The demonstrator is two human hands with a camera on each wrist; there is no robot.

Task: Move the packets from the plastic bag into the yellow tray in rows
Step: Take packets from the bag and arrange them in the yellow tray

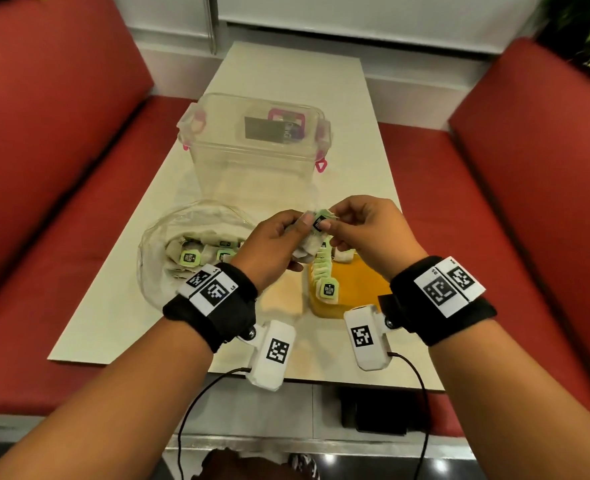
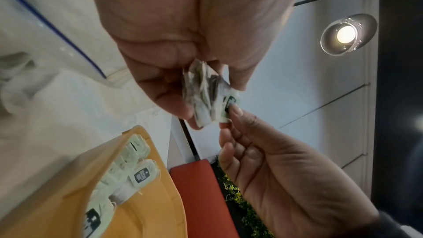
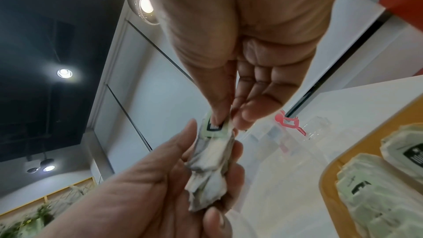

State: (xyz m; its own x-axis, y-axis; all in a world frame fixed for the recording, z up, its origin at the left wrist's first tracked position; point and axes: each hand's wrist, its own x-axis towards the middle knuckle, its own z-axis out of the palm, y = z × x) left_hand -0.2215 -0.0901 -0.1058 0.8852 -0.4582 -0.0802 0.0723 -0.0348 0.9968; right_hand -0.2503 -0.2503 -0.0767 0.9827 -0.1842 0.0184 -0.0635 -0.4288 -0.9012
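Packets [image 1: 306, 245] bunched in left hand [image 1: 269, 244]; right hand [image 1: 366, 233] fingers pinch one tag (peel slowly) w/ next slot in yellow tray [image 1: 355, 278] beside row.

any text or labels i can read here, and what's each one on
Green tags on the packets in the plastic bag and yellow tray: dark logo with white lettering, too blurred to read.
Tag on the bundle of packets gripped by the left hand, pinched by the right hand: unreadable.
Wrist bands: square black-and-white code markers, no words.
Clear lidded box: dark label, unreadable.
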